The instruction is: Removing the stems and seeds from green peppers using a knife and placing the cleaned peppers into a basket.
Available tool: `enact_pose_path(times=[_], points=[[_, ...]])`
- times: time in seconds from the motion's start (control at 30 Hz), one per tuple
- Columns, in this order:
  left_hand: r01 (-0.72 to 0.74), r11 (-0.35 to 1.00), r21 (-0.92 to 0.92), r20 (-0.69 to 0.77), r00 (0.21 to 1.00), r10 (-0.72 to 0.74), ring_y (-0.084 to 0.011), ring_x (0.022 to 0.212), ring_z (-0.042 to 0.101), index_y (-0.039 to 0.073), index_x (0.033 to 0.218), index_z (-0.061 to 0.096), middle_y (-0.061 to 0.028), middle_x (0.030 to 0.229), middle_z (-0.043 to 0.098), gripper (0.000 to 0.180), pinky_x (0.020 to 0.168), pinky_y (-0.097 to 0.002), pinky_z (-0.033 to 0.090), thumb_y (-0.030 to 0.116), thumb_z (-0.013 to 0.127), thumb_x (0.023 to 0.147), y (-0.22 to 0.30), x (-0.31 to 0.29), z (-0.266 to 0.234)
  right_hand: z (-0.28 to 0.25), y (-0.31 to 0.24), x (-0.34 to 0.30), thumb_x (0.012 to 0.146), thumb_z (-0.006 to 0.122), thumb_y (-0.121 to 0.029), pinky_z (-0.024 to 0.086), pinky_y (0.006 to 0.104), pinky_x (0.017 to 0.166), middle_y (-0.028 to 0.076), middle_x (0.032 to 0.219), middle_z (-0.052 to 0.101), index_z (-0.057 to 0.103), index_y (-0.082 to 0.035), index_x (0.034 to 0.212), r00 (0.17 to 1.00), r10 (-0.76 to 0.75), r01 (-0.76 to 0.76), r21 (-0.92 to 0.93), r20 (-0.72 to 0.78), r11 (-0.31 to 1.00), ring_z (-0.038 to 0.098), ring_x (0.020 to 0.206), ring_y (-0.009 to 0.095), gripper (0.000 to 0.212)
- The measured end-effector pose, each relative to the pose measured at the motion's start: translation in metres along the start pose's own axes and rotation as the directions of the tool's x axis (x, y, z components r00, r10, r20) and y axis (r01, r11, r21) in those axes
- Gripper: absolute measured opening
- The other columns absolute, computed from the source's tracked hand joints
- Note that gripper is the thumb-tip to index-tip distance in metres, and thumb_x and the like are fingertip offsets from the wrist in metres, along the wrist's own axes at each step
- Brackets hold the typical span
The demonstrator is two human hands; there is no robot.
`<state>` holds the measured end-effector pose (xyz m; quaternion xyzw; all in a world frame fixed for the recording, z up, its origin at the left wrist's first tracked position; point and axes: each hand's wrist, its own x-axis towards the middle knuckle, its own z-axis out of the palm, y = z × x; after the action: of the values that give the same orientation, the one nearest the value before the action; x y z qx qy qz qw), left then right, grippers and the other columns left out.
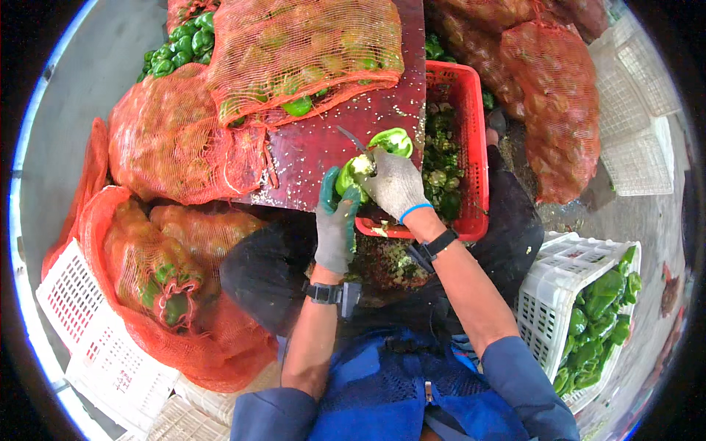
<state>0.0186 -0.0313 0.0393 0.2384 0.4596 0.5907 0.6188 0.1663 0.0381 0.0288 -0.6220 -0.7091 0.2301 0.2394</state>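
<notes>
Counted one knife, one red crate, two green pepper pieces by the table's near corner. Left fingers curled partway, gripped one piece; right fingers closed on knife.

Two hands are showing: one left hand is holding one green pepper; one right hand is gripping one knife. One cut pepper is showing just beyond the right hand. Two wrist devices are being worn, one per arm. One red table is bearing one large mesh sack. One red crate is standing at right. One white crate is holding peppers at near right; overlap is preventing their count. At least two pale crates are standing at far right.
</notes>
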Motion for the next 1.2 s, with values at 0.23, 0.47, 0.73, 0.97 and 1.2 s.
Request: enact_pose_path(times=[0.23,0.47,0.73,0.97,1.2], points=[[-0.159,0.926,0.344,-0.137,0.966,0.217,-0.0182,0.105,0.072,0.003,0.147,0.061,-0.0074,0.125,0.072,0.047,0.088,-0.0305,0.062,-0.005,0.064,0.101,-0.017,0.017,-0.013,-0.008,0.004,0.017,0.085,0.081,-0.042,0.060,0.0535,0.084,0.026,0.097,0.076,0.077,-0.002,0.098,0.982,0.153,-0.167,0.127,0.112,0.978,0.074,0.094,0.047,0.043],[0.074,0.992,-0.104,-0.036,0.996,-0.079,-0.0250,0.113,0.074,0.001,0.149,0.059,-0.0133,0.135,0.072,0.045,0.095,-0.0360,0.064,0.000,0.059,0.105,0.002,0.006,-0.014,0.002,0.002,0.028,0.085,0.079,-0.042,0.060,0.0544,0.085,0.026,0.096,0.075,0.076,-0.001,0.096,0.995,0.090,-0.087,0.050,-0.048,0.995,0.074,0.092,0.047,0.043],[0.104,0.992,0.076,-0.213,0.973,-0.085,-0.0196,0.096,0.075,0.000,0.140,0.065,-0.0099,0.120,0.075,0.038,0.081,-0.0356,0.062,0.005,0.071,0.103,-0.010,0.018,-0.026,0.012,-0.006,0.012,0.086,0.080,-0.043,0.060,0.0558,0.080,0.026,0.086,0.074,0.074,-0.002,0.092,0.993,0.079,-0.069,0.113,-0.084,0.991,0.073,0.087,0.048,0.041],[0.123,0.981,-0.151,-0.022,0.992,-0.128,-0.0276,0.115,0.076,-0.001,0.151,0.057,-0.0153,0.136,0.073,0.046,0.097,-0.0390,0.064,0.005,0.064,0.106,0.008,-0.008,-0.015,0.006,0.040,0.046,0.086,0.085,-0.043,0.060,0.0526,0.079,0.023,0.086,0.075,0.077,-0.001,0.098,0.987,0.163,-0.157,0.267,-0.001,0.951,0.074,0.086,0.045,0.044],[-0.105,0.944,0.314,-0.153,0.975,0.160,-0.0202,0.118,0.069,-0.001,0.151,0.058,-0.0113,0.134,0.071,0.052,0.103,-0.0340,0.055,0.002,0.069,0.100,-0.006,-0.001,-0.029,-0.035,0.014,-0.015,0.092,0.075,-0.020,0.056,0.0562,0.079,0.030,0.091,0.069,0.062,0.003,0.112,0.992,0.115,-0.124,0.319,0.046,0.940,0.070,0.090,0.051,0.033]])
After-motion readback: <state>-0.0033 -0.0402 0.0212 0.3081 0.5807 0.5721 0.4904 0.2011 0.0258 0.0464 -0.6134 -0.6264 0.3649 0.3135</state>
